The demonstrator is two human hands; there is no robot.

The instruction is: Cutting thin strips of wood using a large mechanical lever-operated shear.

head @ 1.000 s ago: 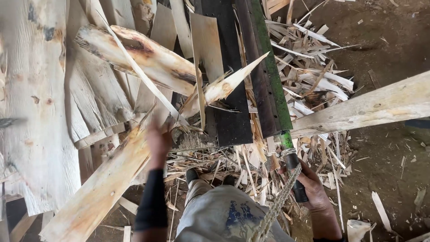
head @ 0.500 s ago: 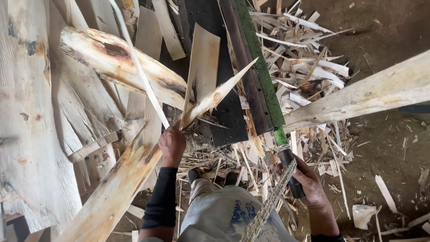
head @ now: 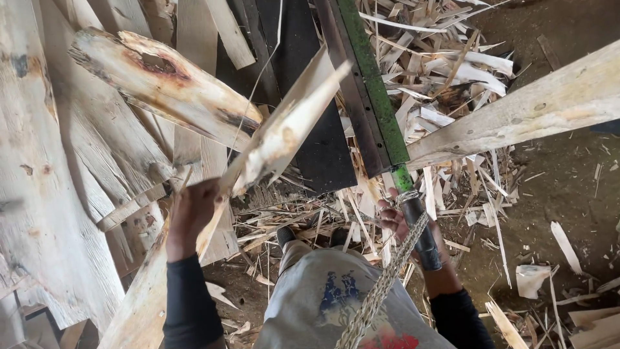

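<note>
My left hand (head: 190,213) grips the near end of a long pale wood plank (head: 284,132). The plank slants up to the right, and its splintered tip reaches the dark blade. My right hand (head: 403,223) is wrapped around the black handle (head: 423,236) of a long lever blade (head: 371,84) with a green bar along its edge. A braided rope (head: 381,287) hangs down from the handle across my grey trousers. Both sleeves are black. My shoes show just below the dark cutting block (head: 316,148).
Big rough slabs of split wood (head: 155,84) lie to the left and under the plank. A heap of thin offcuts and splinters (head: 452,71) covers the ground at the right. A thick beam (head: 536,106) crosses the upper right. Bare dirt floor (head: 568,187) lies at the far right.
My left hand has lifted the plank and drawn it nearer, so its tip now stands higher against the blade. My right hand stays on the handle.
</note>
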